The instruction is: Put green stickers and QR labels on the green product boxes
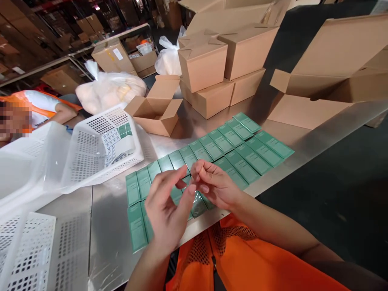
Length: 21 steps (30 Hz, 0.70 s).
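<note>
Green boxes (pixel 212 149); white perforated basket (pixel 100 149); orange mesh vest (pixel 242 258).

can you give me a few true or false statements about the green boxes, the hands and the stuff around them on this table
1. The green boxes lie flat in rows on the metal table. True.
2. Both hands are resting flat on the table. False: the left hand and right hand are raised over the rows, fingertips together on something small.
3. The white perforated basket is tipped on its side. True.
4. The small cardboard box beyond the rows is taped shut. False: its flaps stand open.
5. The tied plastic bag lies behind the basket. True.
</note>
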Tool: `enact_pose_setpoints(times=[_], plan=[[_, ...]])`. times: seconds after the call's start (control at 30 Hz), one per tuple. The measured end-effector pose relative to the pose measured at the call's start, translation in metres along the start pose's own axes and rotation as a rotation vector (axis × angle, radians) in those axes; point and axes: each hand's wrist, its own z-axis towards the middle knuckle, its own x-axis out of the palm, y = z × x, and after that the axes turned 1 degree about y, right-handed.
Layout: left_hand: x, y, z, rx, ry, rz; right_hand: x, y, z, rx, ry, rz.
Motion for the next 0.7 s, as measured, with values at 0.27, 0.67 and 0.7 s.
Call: enact_pose_setpoints(times=[0.27, 0.67, 0.7], plan=[[0.008, 0.022, 0.007, -0.186, 0.010, -0.242, 0.007, -0.014, -0.004, -0.005, -0.050, -0.094], [0.003, 0.026, 0.006, -0.393, -0.014, -0.481, 0.008, -0.023, -0.002, -0.059, -0.046, -0.228], [0.003, 0.025, 0.005, -0.420, -0.015, -0.505, 0.007, -0.022, -0.003, -0.063, -0.038, -0.240]])
